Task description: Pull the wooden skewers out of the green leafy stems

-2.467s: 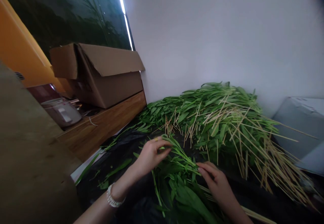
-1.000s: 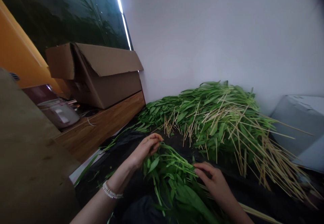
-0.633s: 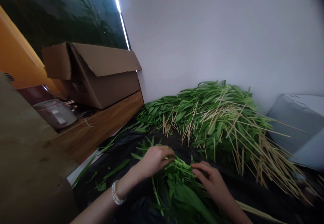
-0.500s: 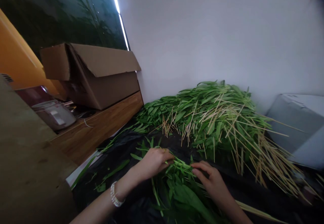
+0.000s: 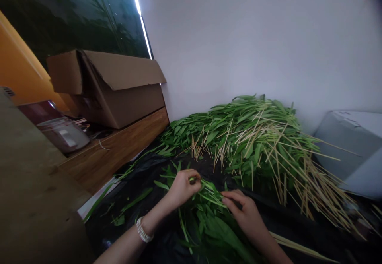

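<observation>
Long-leaved greens (image 5: pixel 219 232) lie in a bunch in front of me, their pale stems pointing up between my hands. My left hand (image 5: pixel 183 186), wearing a white beaded bracelet (image 5: pixel 143 230), is curled with thumb and forefinger pinched on a green stem at the bunch's upper left. From the right, my right hand (image 5: pixel 246 212) pinches stems at the bunch's edge between thumb and fingertips. Whether it also grips a stick cannot be made out. Thin wooden skewers (image 5: pixel 298 246) lie beneath my right forearm.
Against the white wall rises a large heap of greens (image 5: pixel 193 127) with many skewers (image 5: pixel 319 188) sticking out. A grey-white box (image 5: pixel 349 148) stands at right. Black plastic sheeting (image 5: pixel 167 236) lies underneath. At left are an open cardboard box (image 5: pixel 131 105) and a clear plastic tub (image 5: pixel 65 136).
My left hand has turned and its fingers have curled into a pinch, lifting slightly off the bunch. My right hand has shifted a little left along the stems.
</observation>
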A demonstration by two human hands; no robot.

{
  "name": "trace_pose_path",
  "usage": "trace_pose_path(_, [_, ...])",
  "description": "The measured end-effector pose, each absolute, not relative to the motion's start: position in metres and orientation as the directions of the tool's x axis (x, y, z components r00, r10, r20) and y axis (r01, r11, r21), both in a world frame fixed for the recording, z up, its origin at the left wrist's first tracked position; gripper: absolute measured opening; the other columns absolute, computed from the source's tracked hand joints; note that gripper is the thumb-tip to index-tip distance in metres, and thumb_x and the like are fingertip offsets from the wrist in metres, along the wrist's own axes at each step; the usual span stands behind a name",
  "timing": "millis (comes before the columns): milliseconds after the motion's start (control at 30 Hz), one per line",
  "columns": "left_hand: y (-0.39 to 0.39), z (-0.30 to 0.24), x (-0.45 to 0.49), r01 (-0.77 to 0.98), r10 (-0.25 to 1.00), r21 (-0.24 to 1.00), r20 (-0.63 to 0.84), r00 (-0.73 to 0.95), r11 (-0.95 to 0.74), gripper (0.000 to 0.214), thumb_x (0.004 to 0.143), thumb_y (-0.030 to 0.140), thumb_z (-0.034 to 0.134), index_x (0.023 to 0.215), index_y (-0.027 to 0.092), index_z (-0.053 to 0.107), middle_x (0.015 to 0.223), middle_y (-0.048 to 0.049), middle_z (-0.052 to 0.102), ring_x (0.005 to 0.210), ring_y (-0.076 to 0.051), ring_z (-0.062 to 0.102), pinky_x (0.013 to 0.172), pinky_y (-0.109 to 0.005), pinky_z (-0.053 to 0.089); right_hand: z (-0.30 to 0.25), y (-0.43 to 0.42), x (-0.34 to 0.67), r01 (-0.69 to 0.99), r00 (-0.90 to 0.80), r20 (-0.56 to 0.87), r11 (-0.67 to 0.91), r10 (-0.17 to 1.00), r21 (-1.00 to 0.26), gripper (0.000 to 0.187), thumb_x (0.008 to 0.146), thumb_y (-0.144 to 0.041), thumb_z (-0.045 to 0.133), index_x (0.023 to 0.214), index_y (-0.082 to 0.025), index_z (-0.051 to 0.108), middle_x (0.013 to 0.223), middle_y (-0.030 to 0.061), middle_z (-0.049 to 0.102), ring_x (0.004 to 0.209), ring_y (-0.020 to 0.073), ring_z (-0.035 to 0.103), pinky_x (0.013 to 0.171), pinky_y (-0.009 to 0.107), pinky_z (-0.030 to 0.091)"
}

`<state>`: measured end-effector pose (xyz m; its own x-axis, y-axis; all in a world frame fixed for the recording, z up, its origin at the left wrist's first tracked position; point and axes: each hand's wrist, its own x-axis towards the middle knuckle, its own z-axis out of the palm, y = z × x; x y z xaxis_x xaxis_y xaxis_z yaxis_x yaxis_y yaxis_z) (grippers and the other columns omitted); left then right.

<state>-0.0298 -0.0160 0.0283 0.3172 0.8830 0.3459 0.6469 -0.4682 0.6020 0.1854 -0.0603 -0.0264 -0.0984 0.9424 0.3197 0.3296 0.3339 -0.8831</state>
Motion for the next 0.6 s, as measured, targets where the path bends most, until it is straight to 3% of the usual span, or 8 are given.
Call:
trace_pose_path(200, [-0.006,0.018,-0.019,0.523,0.951,0.796,0.283,0.126,-0.306,0.014,0.064,0.012,0.052,0.065,0.016,0.065,0.065,0.0009,0.062,0.064,-0.014,0.054,0.061,-0.022,0.040,-0.023,-0.060,0.180,0.348,-0.069,0.303,0.307,0.951,-0.886,0.023,0.082,-0.035,0.056,0.088,-0.022,0.074,0.085,0.0064,0.071,0.083,0.0223,0.063,0.078,0.033,0.048])
trace_pose_path(333, [0.010,0.032,-0.039,0.193,0.978,0.976,0.135,-0.157,-0.104,0.003,0.057,0.016,0.059,0.060,0.015,0.061,0.049,0.0067,0.049,0.046,-0.008,0.040,0.046,-0.019,0.029,-0.029,-0.056,0.190,0.352,0.006,0.295,0.274,0.955,-0.895,0.024,0.079,-0.037,0.057,0.084,-0.021,0.074,0.085,0.0074,0.072,0.084,0.0237,0.064,0.080,0.036,0.048])
trace_pose_path(400, [0.018,0.042,-0.059,0.068,0.969,0.995,0.080,-0.235,-0.066,0.007,0.062,0.021,0.058,0.066,0.016,0.058,0.045,0.0096,0.040,0.040,-0.006,0.032,0.041,-0.017,0.023,-0.032,-0.053,0.197,0.304,0.064,0.255,0.224,0.965,-0.926,0.026,0.076,-0.041,0.059,0.081,-0.021,0.074,0.085,0.0075,0.072,0.083,0.0245,0.064,0.079,0.036,0.049])
trace_pose_path(500, [0.023,0.056,-0.083,-0.088,0.978,0.996,-0.013,-0.208,-0.005,0.014,0.068,0.030,0.055,0.064,0.018,0.048,0.048,0.0092,0.036,0.039,-0.006,0.031,0.038,-0.016,0.024,-0.034,-0.049,0.202,0.189,0.088,0.162,0.144,0.983,-0.971,0.032,0.071,-0.048,0.064,0.081,-0.019,0.074,0.083,0.0067,0.073,0.080,0.0242,0.065,0.074,0.034,0.051])
trace_pose_path(600, [0.021,0.063,-0.091,-0.204,0.988,0.975,-0.109,-0.107,0.086,0.018,0.068,0.029,0.054,0.061,0.018,0.041,0.058,0.0041,0.047,0.045,-0.008,0.044,0.043,-0.018,0.037,-0.034,-0.047,0.199,0.101,0.058,0.108,0.102,0.992,-0.990,0.034,0.069,-0.050,0.065,0.081,-0.019,0.073,0.079,0.0051,0.071,0.075,0.0221,0.063,0.070,0.031,0.050])
